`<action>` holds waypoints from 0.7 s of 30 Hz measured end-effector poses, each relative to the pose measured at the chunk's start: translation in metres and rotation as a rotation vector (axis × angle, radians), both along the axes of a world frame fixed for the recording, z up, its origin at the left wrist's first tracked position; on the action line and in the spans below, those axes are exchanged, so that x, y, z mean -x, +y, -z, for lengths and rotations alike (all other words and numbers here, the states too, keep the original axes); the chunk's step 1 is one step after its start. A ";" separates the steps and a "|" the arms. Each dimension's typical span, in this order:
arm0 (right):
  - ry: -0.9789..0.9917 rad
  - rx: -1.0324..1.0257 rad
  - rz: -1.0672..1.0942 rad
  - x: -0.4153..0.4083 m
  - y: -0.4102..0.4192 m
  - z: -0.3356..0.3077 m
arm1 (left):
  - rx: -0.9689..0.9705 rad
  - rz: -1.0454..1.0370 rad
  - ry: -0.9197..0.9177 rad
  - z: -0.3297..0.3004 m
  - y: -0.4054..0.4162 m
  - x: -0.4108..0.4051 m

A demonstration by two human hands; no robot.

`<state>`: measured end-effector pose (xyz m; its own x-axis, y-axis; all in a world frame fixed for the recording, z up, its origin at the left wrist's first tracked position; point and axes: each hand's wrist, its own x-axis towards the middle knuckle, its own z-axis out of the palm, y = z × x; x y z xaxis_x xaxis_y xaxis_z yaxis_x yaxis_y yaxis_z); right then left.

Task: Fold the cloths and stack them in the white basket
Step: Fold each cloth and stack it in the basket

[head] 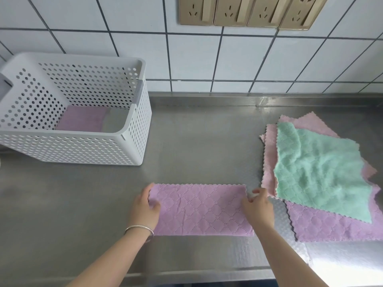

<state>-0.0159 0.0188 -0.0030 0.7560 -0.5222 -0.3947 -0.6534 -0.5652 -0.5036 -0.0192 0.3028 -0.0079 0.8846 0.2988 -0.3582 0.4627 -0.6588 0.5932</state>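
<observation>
I see a lilac cloth (200,209) folded into a long strip, lying flat on the steel counter (103,199) right in front of me, its scalloped long edge facing the wall. My left hand (146,209) is at the strip's left end: the thumb lies on top of the fabric and the fingers curl around the short edge, so it grips that end. My right hand (257,208) is at the right end, fingers bent and pinching the upper right corner of the same cloth. A thin silver bangle (139,229) sits on my left wrist. The white basket (87,148) stands at the back left of the counter, well apart from the strip, against the tiled wall (207,59); its walls are perforated, and inside on the bottom I make out a folded lilac cloth in the basket (81,119) lying flat toward the left side. To the right of the strip is the unfolded pile: a green cloth (319,170) lies rumpled on top, with pale pink cloths (269,162) showing beneath it at the left and back edges and another lilac cloth (323,228) showing beneath it at the front. The pile's near left corner is just beside my right hand. A row of tan wall sockets (248,11) is mounted on the tiles above.
</observation>
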 end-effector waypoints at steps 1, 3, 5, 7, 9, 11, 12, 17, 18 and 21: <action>0.002 0.015 -0.006 0.003 0.000 0.003 | -0.020 0.043 0.011 0.004 0.001 0.003; -0.013 0.052 -0.031 0.009 0.001 0.007 | -0.060 0.093 0.021 0.010 0.001 0.007; -0.088 0.163 -0.094 0.015 0.003 0.010 | -0.190 0.146 -0.058 0.013 -0.001 0.010; -0.210 0.380 -0.275 0.021 0.010 0.015 | -0.403 0.271 -0.201 0.017 -0.005 0.013; -0.301 0.487 -0.443 0.026 0.029 0.014 | -0.515 0.493 -0.282 0.018 -0.015 0.015; -0.336 0.464 -0.629 0.032 0.055 0.014 | -0.564 0.686 -0.311 0.026 -0.028 0.019; -0.323 0.446 -0.717 0.035 0.067 0.017 | -0.586 0.742 -0.303 0.031 -0.035 0.020; -0.206 0.409 -0.880 0.049 0.089 0.045 | -0.597 0.765 -0.172 0.045 -0.054 0.026; -0.205 0.414 -0.867 0.050 0.086 0.047 | -0.599 0.754 -0.172 0.045 -0.053 0.026; -0.181 0.441 -0.827 0.053 0.068 0.051 | -0.601 0.707 -0.165 0.049 -0.040 0.027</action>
